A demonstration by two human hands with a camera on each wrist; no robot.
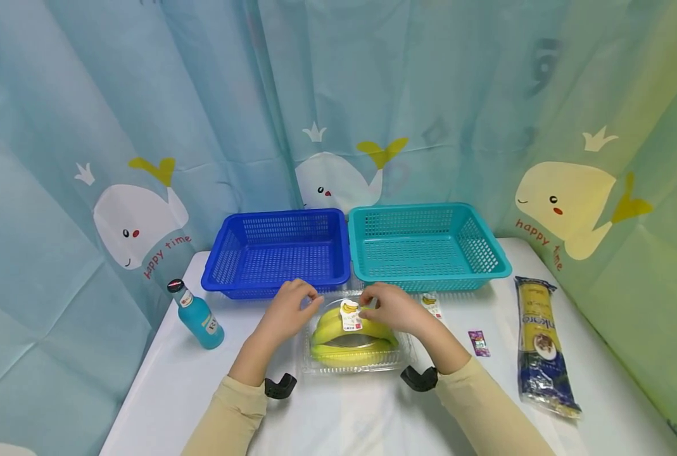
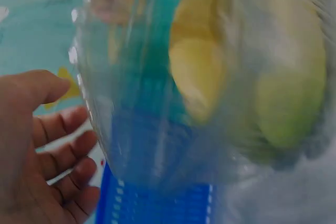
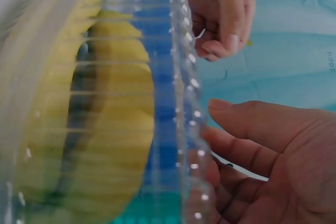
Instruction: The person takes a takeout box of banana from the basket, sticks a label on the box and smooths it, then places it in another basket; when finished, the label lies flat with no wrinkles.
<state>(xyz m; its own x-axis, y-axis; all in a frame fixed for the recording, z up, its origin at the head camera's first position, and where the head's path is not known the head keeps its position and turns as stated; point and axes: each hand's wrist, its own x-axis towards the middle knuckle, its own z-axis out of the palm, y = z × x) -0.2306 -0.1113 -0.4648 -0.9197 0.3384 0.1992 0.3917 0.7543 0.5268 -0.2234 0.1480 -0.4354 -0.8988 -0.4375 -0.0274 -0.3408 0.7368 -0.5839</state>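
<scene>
A clear plastic clamshell box [image 1: 310,364] with yellow-green bananas [image 1: 366,353] inside lies on the white table. A white label with a banana picture [image 1: 351,316] is on its top. My left hand [image 1: 290,308] hovers over the box's left back part; the left wrist view shows its fingers loosely bent, apart from the box edge, with nothing between them. On the right, my right hand [image 1: 392,306] is above the box beside the label. In the right wrist view its thumb [image 3: 252,119] and bent fingers lie close to the ridged rim; whether they touch it cannot be told.
A dark blue basket [image 1: 341,253] and a teal basket [image 1: 494,263] stand side by side at the back. A blue bottle [image 1: 201,322] is at the left. To the right are a second banana label [image 1: 431,305], a small purple packet [image 1: 479,343] and a long yellow-blue bag [image 1: 543,348].
</scene>
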